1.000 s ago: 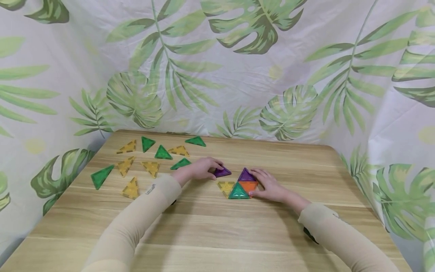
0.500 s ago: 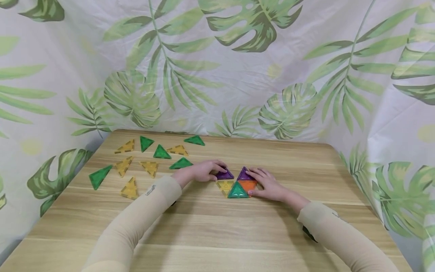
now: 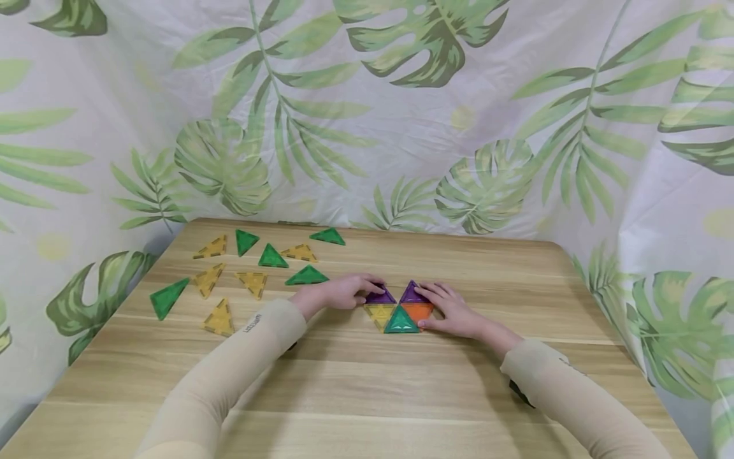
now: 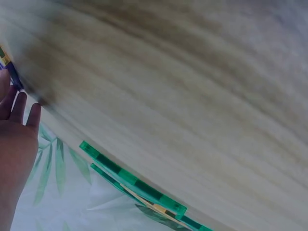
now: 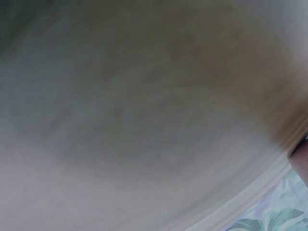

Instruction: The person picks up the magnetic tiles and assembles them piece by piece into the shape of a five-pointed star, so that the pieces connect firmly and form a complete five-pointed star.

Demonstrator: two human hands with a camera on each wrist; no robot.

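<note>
In the head view, my left hand (image 3: pixel 346 291) pinches a purple triangular magnetic tile (image 3: pixel 382 296) between thumb and fingers. That tile sits flat along the top edge of a yellow tile (image 3: pixel 378 312). Right of the yellow one lie a teal-green tile (image 3: pixel 402 322) and an orange tile (image 3: pixel 420 310), edge to edge. A second purple tile (image 3: pixel 410 294) tops the orange one. My right hand (image 3: pixel 459 315) rests with extended fingertips on this purple tile and its thumb at the orange tile's lower edge. A narrow wedge of tabletop shows between the two purple tiles.
Several loose green tiles (image 3: pixel 273 256) and yellow-orange tiles (image 3: pixel 251 284) lie scattered over the back left of the wooden table (image 3: pixel 367 395). One green tile (image 3: pixel 306 275) lies just behind my left wrist. A leaf-print cloth (image 3: pixel 321 146) hangs beyond the table's back edge.
My left hand has slid its purple tile right and slightly nearer, from apart to meeting the yellow tile's top edge. My right hand stays on the joined tiles.
</note>
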